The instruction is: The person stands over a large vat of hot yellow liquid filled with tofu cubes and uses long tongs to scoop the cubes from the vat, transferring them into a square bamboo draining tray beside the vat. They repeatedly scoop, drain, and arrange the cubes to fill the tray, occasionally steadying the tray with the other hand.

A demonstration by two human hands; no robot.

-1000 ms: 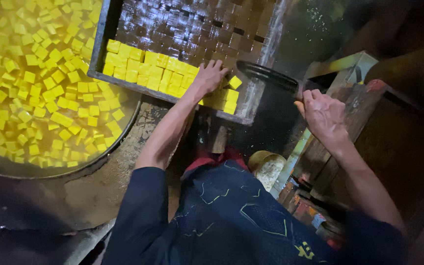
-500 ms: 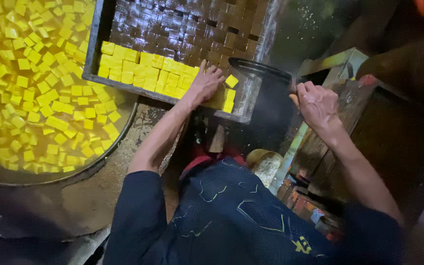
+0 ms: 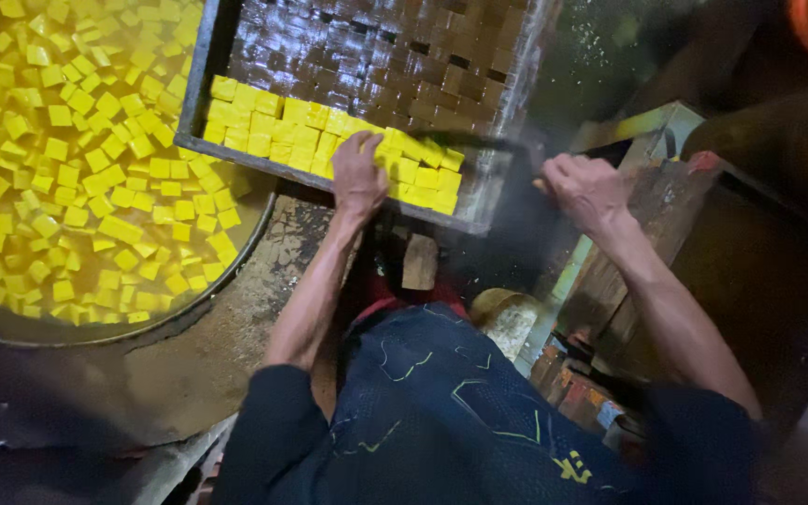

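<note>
Head view: the vat (image 3: pixel 236 248) on your left is full of floating yellow cubes. On the tray (image 3: pixel 200 89), one yellow row (image 3: pixel 329 140) is laid and the rest is dark. Your left hand (image 3: pixel 359 176) lies flat on that row; your right hand (image 3: pixel 589 192) seems closed on a dark handle (image 3: pixel 479 142).

L hand (image 3: pixel 359 175) is pressing flat on yellow cubes (image 3: pixel 329 138) lining the near edge of a dark tray (image 3: pixel 200 73). R hand (image 3: pixel 587 190) is gripping a dark handle (image 3: pixel 488 143) by the tray's corner. More yellow cubes are floating in a big round pan (image 3: pixel 189 318) w/ yellow liquid, left of tray.
</note>
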